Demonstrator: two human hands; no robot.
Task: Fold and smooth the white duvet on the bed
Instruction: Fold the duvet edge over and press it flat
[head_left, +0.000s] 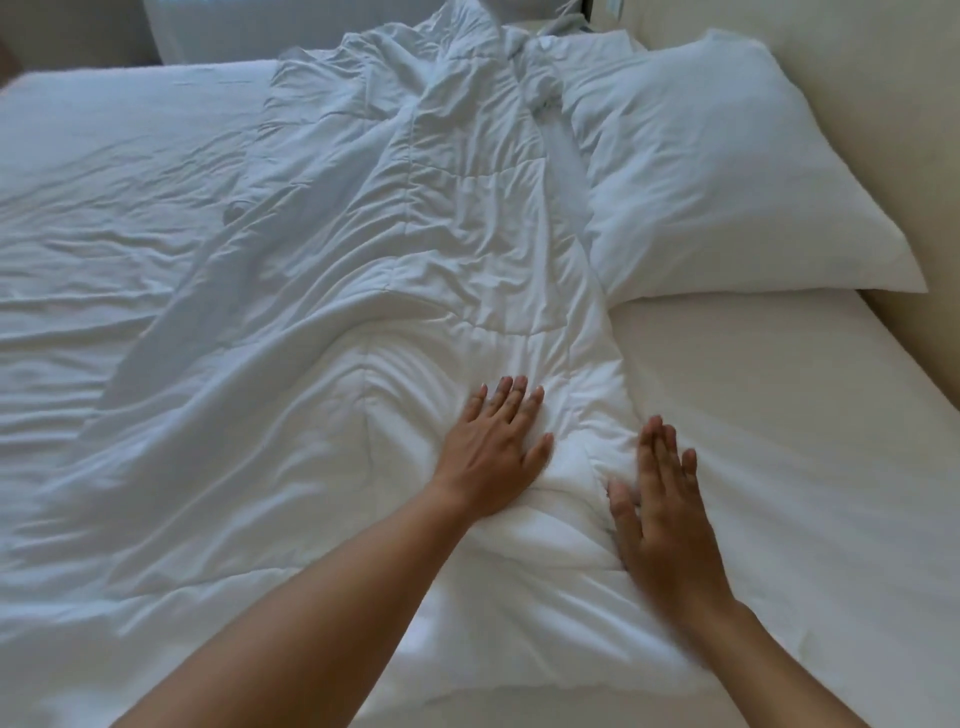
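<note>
Both forearms reach in from the near edge; left hand (493, 449) lies flat, fingers straight and spread, pressing the white duvet (363, 312); right hand (662, 512), fingers straight and together, presses the duvet's right edge; neither grips anything; duvet lies rumpled along the bed (779, 441), its far end bunched beside a white pillow (727, 171).

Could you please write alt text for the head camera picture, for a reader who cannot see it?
Two bare hands press flat on a rumpled white duvet on a bed: the left hand on its puffy near end, the right hand along its right edge. A white pillow lies at the upper right, and wrinkled sheet shows to the left.
</note>
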